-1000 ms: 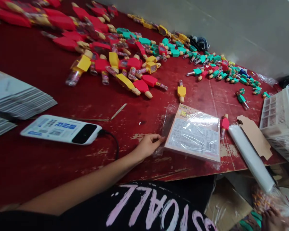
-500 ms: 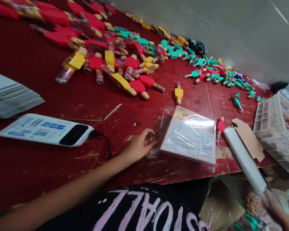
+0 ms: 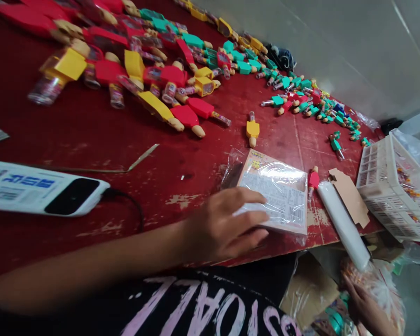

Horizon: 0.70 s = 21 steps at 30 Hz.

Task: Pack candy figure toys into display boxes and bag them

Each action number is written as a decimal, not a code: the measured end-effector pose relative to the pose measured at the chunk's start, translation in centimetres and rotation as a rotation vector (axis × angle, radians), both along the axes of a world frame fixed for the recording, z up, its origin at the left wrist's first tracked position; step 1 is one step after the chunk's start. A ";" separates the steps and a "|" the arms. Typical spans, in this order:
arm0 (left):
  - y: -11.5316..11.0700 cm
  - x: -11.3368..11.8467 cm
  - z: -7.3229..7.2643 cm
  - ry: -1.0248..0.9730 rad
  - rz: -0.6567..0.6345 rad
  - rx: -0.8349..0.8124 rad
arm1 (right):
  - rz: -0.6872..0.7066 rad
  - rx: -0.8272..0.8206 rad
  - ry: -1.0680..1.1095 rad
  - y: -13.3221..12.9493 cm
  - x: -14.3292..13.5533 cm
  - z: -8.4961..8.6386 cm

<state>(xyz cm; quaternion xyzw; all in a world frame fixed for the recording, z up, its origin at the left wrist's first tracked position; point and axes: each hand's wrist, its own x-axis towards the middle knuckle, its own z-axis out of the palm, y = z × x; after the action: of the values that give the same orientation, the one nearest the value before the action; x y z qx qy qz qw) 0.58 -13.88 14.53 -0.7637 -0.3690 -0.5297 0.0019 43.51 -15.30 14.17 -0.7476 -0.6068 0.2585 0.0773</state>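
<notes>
On the near part of the red table lies a flat box in clear plastic wrap (image 3: 283,191), its pale printed side up. My left hand (image 3: 231,221) is over the left part of this box, fingers spread and reaching rightward; whether they touch it is hard to tell. Low at the right, beyond the table edge, my right hand (image 3: 364,301) is curled at a clear plastic bag of small orange items (image 3: 388,291). Some of its fingers are hidden and blurred. Just above that hand is the end of a long white roll (image 3: 343,226), which overhangs the edge.
Red, yellow and green toy-like candy tubes (image 3: 182,74) are strewn across the far table. A yellow one (image 3: 252,130) and a red one (image 3: 313,179) lie near the box. A white device with a cable (image 3: 70,191) sits left. Brown card (image 3: 350,198) and a white basket (image 3: 378,186) are right.
My left hand has moved right from beside the box to over it, its fingers opening out. My right hand has moved down from the white roll's end to the bag. The view has shifted slightly.
</notes>
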 end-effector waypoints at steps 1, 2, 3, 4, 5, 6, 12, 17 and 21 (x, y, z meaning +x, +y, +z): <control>0.1 1.1 0.1 -0.006 -0.109 -0.033 | 0.067 -0.038 0.023 -0.8 -1.9 0.0; 0.3 2.4 0.0 -0.008 -0.227 -0.065 | 0.182 -0.080 0.052 -1.6 -3.9 0.2; 0.5 3.7 -0.1 0.000 -0.350 -0.083 | 0.262 -0.092 0.075 -2.1 -6.2 0.5; 0.8 5.0 -0.3 0.021 -0.468 -0.095 | 0.331 -0.092 0.097 -2.5 -8.4 0.8; 1.0 6.3 -0.6 0.054 -0.574 -0.107 | 0.479 -0.095 0.129 -2.6 -10.6 1.2; 1.1 7.4 -0.9 0.090 -0.675 -0.131 | 0.622 -0.071 0.182 -2.5 -12.6 1.5; 0.9 7.4 -2.4 0.111 -0.914 -0.719 | 0.780 0.273 0.350 -1.2 -16.0 2.5; -0.1 4.6 -1.1 -0.251 -0.542 -0.479 | 0.468 0.292 0.667 -0.8 -16.9 0.6; -0.6 5.4 0.0 -0.403 -0.539 -0.097 | 0.602 0.013 0.732 -0.9 -21.6 -0.2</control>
<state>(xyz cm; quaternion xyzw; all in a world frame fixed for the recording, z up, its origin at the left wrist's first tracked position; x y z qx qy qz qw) 6.00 -14.52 14.50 -0.7129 -0.1716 -0.6333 -0.2475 21.94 -16.24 13.98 -0.3979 -0.7310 0.5122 0.2122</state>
